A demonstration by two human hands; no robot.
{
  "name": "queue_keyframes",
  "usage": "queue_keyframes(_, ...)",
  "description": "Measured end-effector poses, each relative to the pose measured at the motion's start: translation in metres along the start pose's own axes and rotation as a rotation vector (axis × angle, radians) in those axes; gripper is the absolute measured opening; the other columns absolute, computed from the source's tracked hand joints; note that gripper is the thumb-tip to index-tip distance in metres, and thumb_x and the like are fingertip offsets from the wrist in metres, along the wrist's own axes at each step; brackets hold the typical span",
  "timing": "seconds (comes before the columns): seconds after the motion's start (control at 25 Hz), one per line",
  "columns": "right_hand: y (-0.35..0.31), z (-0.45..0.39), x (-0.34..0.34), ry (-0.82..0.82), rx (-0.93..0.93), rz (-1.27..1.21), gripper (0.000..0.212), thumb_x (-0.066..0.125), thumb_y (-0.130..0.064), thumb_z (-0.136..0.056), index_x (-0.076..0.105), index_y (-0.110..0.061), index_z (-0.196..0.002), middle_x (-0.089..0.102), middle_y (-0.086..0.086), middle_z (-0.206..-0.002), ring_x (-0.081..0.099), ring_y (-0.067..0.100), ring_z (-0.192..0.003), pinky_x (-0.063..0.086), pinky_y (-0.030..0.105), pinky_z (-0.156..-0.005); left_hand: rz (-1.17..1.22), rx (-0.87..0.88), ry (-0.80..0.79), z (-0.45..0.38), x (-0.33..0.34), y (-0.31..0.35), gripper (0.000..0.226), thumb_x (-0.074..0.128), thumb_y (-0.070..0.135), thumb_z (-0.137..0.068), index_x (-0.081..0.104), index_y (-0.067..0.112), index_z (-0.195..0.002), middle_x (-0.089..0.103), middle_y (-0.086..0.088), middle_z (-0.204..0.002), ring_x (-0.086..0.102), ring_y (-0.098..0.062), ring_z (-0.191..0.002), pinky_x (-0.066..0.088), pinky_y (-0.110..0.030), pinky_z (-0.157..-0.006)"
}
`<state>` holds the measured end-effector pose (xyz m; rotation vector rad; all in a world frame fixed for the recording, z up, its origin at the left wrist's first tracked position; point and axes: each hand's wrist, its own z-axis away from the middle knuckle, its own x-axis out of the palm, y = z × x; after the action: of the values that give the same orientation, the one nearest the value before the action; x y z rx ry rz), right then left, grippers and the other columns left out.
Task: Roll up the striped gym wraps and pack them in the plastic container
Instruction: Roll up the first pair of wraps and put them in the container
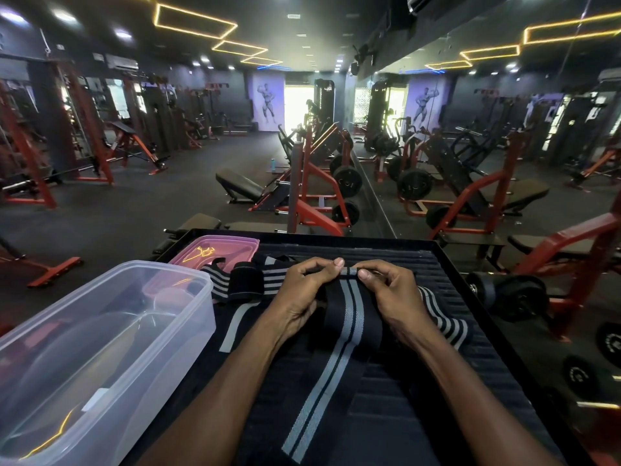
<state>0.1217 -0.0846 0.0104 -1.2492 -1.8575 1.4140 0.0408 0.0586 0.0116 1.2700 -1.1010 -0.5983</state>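
Both hands, left hand (304, 290) and right hand (391, 294), are curled on the far end of a striped wrap (349, 317), which is pinched between thumbs and fingertips. It is laid on a ribbed black mat (437, 381). A clear container (97, 344) is set just left, a pink lid (218, 248) behind it. More wraps (248, 280) are heaped between. No writing can be read.

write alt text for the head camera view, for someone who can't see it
Both hands, left hand and right hand, pinch the far end of a black, grey-striped gym wrap, starting a roll on a ribbed black mat. An empty clear plastic container sits left.
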Motion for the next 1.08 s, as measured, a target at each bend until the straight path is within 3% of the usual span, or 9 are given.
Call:
queue_keyframes(0.12, -0.003, 0.0037, 0.0017, -0.006, 0.005, 0.044, 0.021, 0.061, -0.007, -0.097, 0.074, -0.019, -0.086, 0.074, -0.003, -0.079, 0.067, 0.005, -0.059, 0.051, 0.017, -0.054, -0.107, 0.057, 0.058, -0.0016, -0.0018, -0.0026, 0.01, 0.079, 0.016, -0.082, 0.074, 0.009, -0.077, 0.069, -0.011, -0.088, 0.065, -0.023, -0.09, 0.053, -0.041, -0.094)
queue_keyframes(0.16, -0.003, 0.0051, 0.0021, -0.013, 0.027, 0.047, 0.018, 0.06, -0.009, -0.099, 0.073, -0.015, -0.088, 0.072, 0.003, -0.074, 0.06, 0.01, -0.044, 0.046, 0.022, -0.04, -0.138, 0.08, 0.069, -0.0019, -0.0023, -0.0036, 0.01, 0.079, 0.015, -0.081, 0.073, 0.01, -0.077, 0.069, -0.008, -0.086, 0.065, -0.021, -0.088, 0.052, -0.04, -0.093)
queue_keyframes(0.24, -0.0018, 0.0052, 0.0004, -0.014, 0.046, 0.04, 0.015, 0.06, -0.011, -0.099, 0.073, -0.01, -0.092, 0.069, 0.011, -0.068, 0.048, 0.013, -0.032, 0.034, 0.02, -0.031, -0.158, 0.1, 0.068, -0.0026, -0.0032, -0.0046, 0.007, 0.078, 0.01, -0.082, 0.073, 0.01, -0.077, 0.07, -0.002, -0.081, 0.065, -0.016, -0.084, 0.052, -0.035, -0.088)
queue_keyframes(0.48, -0.0001, 0.0041, 0.0009, -0.072, 0.165, -0.078, 0.009, 0.07, -0.015, -0.093, 0.079, -0.016, -0.095, 0.077, 0.012, -0.085, 0.065, 0.012, -0.061, 0.044, 0.024, -0.041, -0.207, 0.121, 0.044, -0.0031, -0.0079, -0.0067, 0.017, 0.077, -0.001, -0.079, 0.076, 0.016, -0.082, 0.074, 0.002, -0.09, 0.067, -0.016, -0.095, 0.053, -0.029, -0.088)
queue_keyframes(0.6, 0.0002, 0.0026, 0.0009, -0.037, 0.117, -0.057, 0.009, 0.074, -0.006, -0.088, 0.079, -0.011, -0.094, 0.078, 0.005, -0.09, 0.072, 0.011, -0.083, 0.057, 0.023, -0.065, -0.169, 0.087, 0.005, -0.003, -0.0091, -0.0097, 0.016, 0.078, 0.001, -0.078, 0.076, 0.014, -0.087, 0.074, -0.001, -0.096, 0.067, -0.018, -0.099, 0.053, -0.032, -0.094)
queue_keyframes(0.76, -0.0032, 0.0012, -0.002, -0.042, 0.055, -0.072, 0.02, 0.077, 0.005, -0.081, 0.08, -0.01, -0.095, 0.079, 0.003, -0.096, 0.073, 0.012, -0.095, 0.056, 0.021, -0.088, -0.18, 0.124, 0.0, -0.0021, -0.0072, -0.0093, 0.007, 0.078, 0.012, -0.079, 0.077, 0.014, -0.086, 0.076, -0.001, -0.094, 0.069, -0.013, -0.094, 0.052, -0.029, -0.088)
queue_keyframes(0.88, -0.0029, 0.0022, -0.0014, -0.073, 0.08, -0.1, 0.012, 0.077, -0.006, -0.085, 0.08, -0.014, -0.094, 0.079, 0.001, -0.093, 0.074, 0.012, -0.091, 0.059, 0.025, -0.08, -0.25, 0.205, 0.041, -0.0017, -0.0073, -0.009, 0.013, 0.076, 0.003, -0.081, 0.076, 0.015, -0.085, 0.076, 0.002, -0.091, 0.069, -0.013, -0.094, 0.053, -0.03, -0.091)
queue_keyframes(1.0, -0.0044, 0.0015, -0.0026, -0.073, 0.112, -0.069, 0.007, 0.072, -0.016, -0.091, 0.08, -0.016, -0.092, 0.078, 0.005, -0.086, 0.069, 0.012, -0.072, 0.048, 0.026, -0.046, -0.204, 0.215, 0.037, -0.0013, -0.0065, -0.0085, 0.016, 0.076, 0.0, -0.078, 0.076, 0.015, -0.086, 0.075, 0.0, -0.092, 0.068, -0.015, -0.095, 0.053, -0.031, -0.092)
queue_keyframes(1.08, -0.0049, -0.0008, -0.0022, -0.041, 0.077, -0.047, 0.009, 0.074, -0.01, -0.089, 0.08, -0.016, -0.093, 0.079, 0.003, -0.088, 0.071, 0.012, -0.075, 0.048, 0.024, -0.047, -0.094, 0.163, 0.008, -0.0011, -0.004, -0.0085, 0.011, 0.076, 0.006, -0.078, 0.075, 0.012, -0.088, 0.074, -0.003, -0.092, 0.068, -0.018, -0.093, 0.054, -0.03, -0.089)
